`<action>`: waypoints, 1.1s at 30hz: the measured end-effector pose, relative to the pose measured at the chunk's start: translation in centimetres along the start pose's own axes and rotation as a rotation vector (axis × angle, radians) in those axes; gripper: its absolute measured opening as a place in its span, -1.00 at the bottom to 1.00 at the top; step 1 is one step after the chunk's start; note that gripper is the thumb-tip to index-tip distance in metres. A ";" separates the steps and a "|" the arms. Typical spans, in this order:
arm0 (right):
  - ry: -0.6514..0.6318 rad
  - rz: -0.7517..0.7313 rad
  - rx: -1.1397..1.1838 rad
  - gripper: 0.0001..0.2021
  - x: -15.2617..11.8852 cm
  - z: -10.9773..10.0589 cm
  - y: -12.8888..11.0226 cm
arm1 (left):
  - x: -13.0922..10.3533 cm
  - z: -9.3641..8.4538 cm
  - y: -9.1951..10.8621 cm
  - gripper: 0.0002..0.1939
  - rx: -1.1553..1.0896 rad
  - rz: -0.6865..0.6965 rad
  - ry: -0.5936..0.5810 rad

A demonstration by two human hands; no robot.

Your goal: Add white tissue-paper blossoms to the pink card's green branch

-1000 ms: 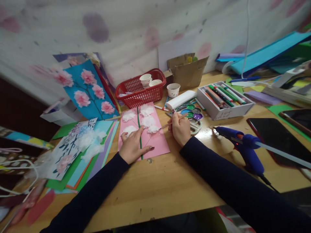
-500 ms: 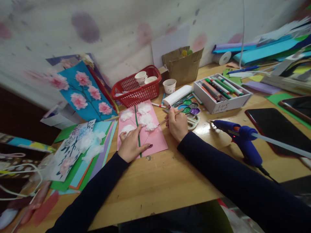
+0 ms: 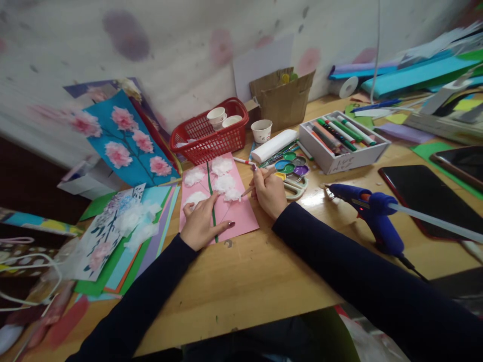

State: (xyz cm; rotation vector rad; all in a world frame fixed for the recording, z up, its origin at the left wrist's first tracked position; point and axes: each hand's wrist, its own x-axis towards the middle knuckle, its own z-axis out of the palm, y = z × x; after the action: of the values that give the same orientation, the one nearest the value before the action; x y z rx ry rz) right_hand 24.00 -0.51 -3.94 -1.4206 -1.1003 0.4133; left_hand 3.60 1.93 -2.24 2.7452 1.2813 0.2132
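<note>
A pink sheet of paper (image 3: pixel 243 221) lies on the table, with a green stem (image 3: pixel 210 186) down its middle, several white fluffy puffs (image 3: pixel 225 183) and thin drawn lines. My left hand (image 3: pixel 202 222) rests flat across its lower left part, fingers spread. In my right hand (image 3: pixel 268 191), a thin brown pencil (image 3: pixel 248 191) is pinched; its tip is close to the lowest right puff, and I cannot tell if it touches. Just beyond that hand are scissors (image 3: pixel 296 187) and a flower-shaped paint palette (image 3: pixel 301 170).
Behind the sheet stand a red basket (image 3: pixel 211 146) and a paper cup (image 3: pixel 261 131). To the right are a box of markers (image 3: pixel 341 160), a blue glue gun (image 3: pixel 381 221) and a phone (image 3: pixel 418 196). Leftward lie coloured papers (image 3: pixel 128 271) and a blue flower picture (image 3: pixel 113 136).
The pencil tip has shifted slightly left, closer to the lowest right puff. My left hand stays on the sheet. The whole view has moved a little.
</note>
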 end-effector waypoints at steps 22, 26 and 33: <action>-0.167 -0.302 -0.521 -0.66 0.8 0.7 -1.3 | 0.1 -0.4 0.3 -0.21 -0.002 0.006 -0.009; -0.242 -0.351 -0.623 -0.67 1.7 1.4 -2.0 | 0.1 -0.4 0.3 -0.24 -0.015 0.013 -0.011; -0.325 -0.253 -0.569 -0.68 2.7 1.6 -3.6 | -0.1 -0.3 0.2 -0.26 -0.031 0.013 0.007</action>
State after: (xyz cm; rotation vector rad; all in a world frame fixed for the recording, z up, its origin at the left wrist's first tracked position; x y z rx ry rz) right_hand 22.69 1.90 -0.06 -1.7087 -1.7376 0.1503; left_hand 3.64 1.74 -1.97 2.7300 1.2512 0.2427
